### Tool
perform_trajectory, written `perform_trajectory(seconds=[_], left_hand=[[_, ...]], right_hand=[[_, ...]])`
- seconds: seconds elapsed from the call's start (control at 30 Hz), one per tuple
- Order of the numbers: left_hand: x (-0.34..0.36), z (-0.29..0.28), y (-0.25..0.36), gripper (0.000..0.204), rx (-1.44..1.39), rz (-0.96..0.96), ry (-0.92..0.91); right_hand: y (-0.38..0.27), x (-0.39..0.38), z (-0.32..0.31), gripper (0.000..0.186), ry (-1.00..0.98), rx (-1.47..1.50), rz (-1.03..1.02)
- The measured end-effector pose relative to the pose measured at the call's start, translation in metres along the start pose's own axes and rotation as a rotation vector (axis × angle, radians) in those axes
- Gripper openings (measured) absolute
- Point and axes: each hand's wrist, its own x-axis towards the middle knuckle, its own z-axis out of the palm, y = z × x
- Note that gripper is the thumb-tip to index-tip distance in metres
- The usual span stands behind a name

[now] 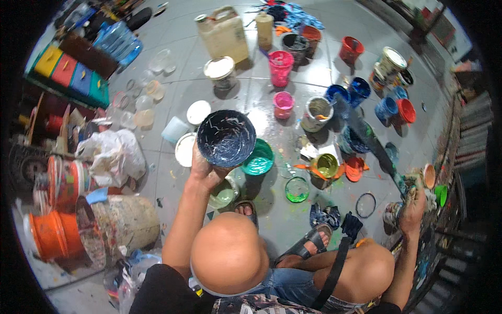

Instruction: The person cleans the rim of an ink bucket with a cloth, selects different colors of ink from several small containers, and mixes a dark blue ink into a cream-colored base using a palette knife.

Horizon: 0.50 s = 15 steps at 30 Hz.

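My left hand (pixel 205 171) grips a round tub (pixel 226 138) from below and tilts its mouth toward me. Dark blue paint with pale streaks coats the tub's inside. Far to the right, my right hand (pixel 413 208) is closed round the lower end of a long, flat, paint-smeared stirring stick (pixel 375 144). The stick slants up to the left, its far end blurred over the blue paint containers (pixel 358 90). Just beyond the tub, lower right, stands a green paint container (pixel 258 157). A pale green tub (pixel 225 192) is partly hidden behind my left wrist and knee.
Pink cups (pixel 281 68), a grey-white bucket (pixel 317 114) and a yellowish jug (pixel 224 35) stand on the tiled floor ahead. An olive paint pot (pixel 324 165) and a green ring lid (pixel 297 189) lie nearer. Orange buckets (pixel 55 234) and a white bag (pixel 116 156) crowd the left.
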Motion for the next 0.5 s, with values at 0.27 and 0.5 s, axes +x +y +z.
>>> perform_trajectory(seconds=[0.27,0.5], left_hand=[[-0.082,-0.067,0.055,0.072,0.053,0.286,0.163],[-0.179,-0.130,0.090,0.075,0.246,0.527,0.521]], right_hand=[[0.067,0.000,0.003,0.057,-0.134,0.058,0.303],[0.000,-0.006,0.036,0.059,-0.097,0.017,0.422]])
